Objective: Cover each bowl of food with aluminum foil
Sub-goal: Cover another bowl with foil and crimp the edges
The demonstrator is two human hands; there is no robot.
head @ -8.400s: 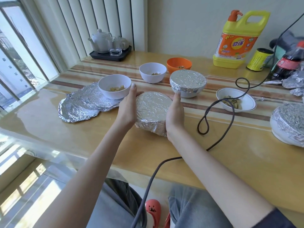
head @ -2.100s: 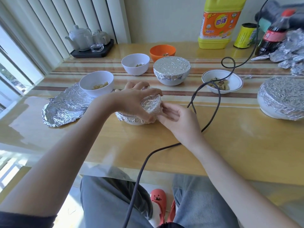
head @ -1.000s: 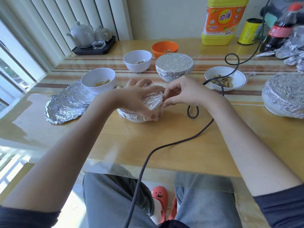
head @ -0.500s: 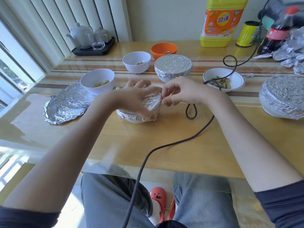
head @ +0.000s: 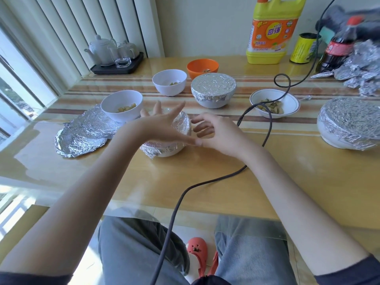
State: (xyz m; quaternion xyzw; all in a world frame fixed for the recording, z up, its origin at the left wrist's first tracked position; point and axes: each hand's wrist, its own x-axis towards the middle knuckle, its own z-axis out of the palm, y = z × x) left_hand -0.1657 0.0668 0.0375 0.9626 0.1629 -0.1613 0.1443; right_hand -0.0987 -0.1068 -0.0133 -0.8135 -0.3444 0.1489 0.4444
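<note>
At the counter's (head: 226,182) near centre, your left hand (head: 164,128) and right hand (head: 213,132) flank the foil-wrapped bowl (head: 181,128) with fingers released, so handle its thin, easily torn foil by the rim overhang only.

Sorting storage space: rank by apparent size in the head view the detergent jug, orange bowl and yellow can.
1. detergent jug, clearly largest.
2. orange bowl.
3. yellow can; close to the bowl in apparent size, so this order is unsure.
</note>
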